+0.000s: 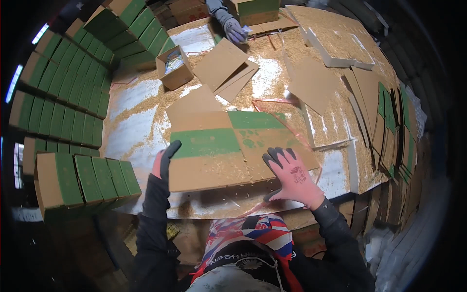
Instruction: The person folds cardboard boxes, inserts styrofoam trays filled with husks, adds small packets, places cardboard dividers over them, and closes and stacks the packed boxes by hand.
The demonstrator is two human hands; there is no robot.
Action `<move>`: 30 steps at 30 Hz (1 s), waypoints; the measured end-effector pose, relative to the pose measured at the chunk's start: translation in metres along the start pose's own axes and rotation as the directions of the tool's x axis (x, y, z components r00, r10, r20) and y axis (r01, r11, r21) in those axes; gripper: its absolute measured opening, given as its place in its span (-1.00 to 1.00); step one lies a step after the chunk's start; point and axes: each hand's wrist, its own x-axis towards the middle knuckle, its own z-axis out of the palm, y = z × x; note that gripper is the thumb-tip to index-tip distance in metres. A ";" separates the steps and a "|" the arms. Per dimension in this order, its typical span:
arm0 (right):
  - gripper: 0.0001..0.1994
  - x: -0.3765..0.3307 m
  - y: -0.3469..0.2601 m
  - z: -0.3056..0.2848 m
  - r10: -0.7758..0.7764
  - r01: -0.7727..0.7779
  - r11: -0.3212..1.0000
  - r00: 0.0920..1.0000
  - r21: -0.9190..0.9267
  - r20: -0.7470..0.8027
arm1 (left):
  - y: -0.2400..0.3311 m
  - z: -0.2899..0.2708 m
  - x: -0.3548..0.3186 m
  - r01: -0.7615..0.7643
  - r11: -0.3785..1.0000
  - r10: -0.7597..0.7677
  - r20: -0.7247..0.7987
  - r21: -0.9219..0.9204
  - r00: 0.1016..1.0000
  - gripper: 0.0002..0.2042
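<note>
Broad white-topped bench (pixel 134 102), strewn with tan shavings. At left, tall bank of green-and-brown boxes (pixel 58 104); bright light strips (pixel 13 83) beyond, against darkness. Upper right: dim, detail lost in shadow.

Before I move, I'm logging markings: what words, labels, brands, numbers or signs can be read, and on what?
Right hand's pink glove: dark print, not copied here.
Dark clothing: pale lettering, not copied here.
Flat cardboard: marks too blurred to read.
Stacked boxes, co-worker's glove: marks too small to read.
</note>
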 end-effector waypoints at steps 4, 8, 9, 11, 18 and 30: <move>-0.58 0.013 0.028 -0.047 -0.041 0.022 0.995 0.982 -0.102 -0.184 | -0.002 -0.033 0.019 0.132 0.906 -0.111 0.075 -0.403 0.991 -0.57; -0.65 0.041 0.007 -0.052 0.385 -0.270 0.777 0.919 0.569 -0.089 | -0.057 -0.030 -0.035 0.164 0.784 -0.522 -0.492 -0.599 0.697 -0.58; -0.70 0.052 0.008 -0.044 0.481 -0.358 0.619 0.876 0.699 0.022 | -0.092 -0.022 -0.061 0.149 0.857 -0.467 -0.621 -0.493 0.630 -0.63; -0.73 0.083 -0.008 -0.041 0.554 -0.413 0.457 0.825 0.788 0.111 | -0.111 0.008 -0.087 0.218 0.718 -0.648 -0.518 -0.662 0.558 -0.64; -0.79 0.293 -0.079 0.070 0.294 -0.217 0.066 0.937 0.974 0.189 | -0.215 0.084 -0.124 0.788 0.614 -0.394 -0.883 -0.046 0.255 -0.64; -0.59 0.479 -0.124 0.184 0.229 -0.290 0.848 0.955 0.444 0.187 | -0.234 0.094 -0.130 0.931 0.360 -0.317 -0.930 0.065 0.188 -0.41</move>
